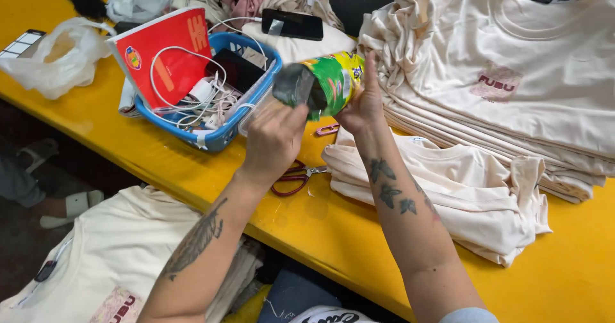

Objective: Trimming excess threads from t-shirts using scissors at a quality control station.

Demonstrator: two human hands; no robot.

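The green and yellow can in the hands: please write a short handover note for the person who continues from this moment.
Left hand: holds the open end of the green and yellow can, where a dark foil seal shows.
Right hand: grips the can body, tilted sideways above the yellow table.
Nearby: red scissors on the table under the hands, blue basket with cables to the left, folded cream shirts to the right.
Done: can lifted off the table.
Left: I cannot tell if the seal is fully off.

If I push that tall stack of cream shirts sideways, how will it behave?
The stack of cream T-shirts would probably slump rather than slide whole: the folded layers look soft and loose. Its crumpled left edge may spill toward the blue basket.
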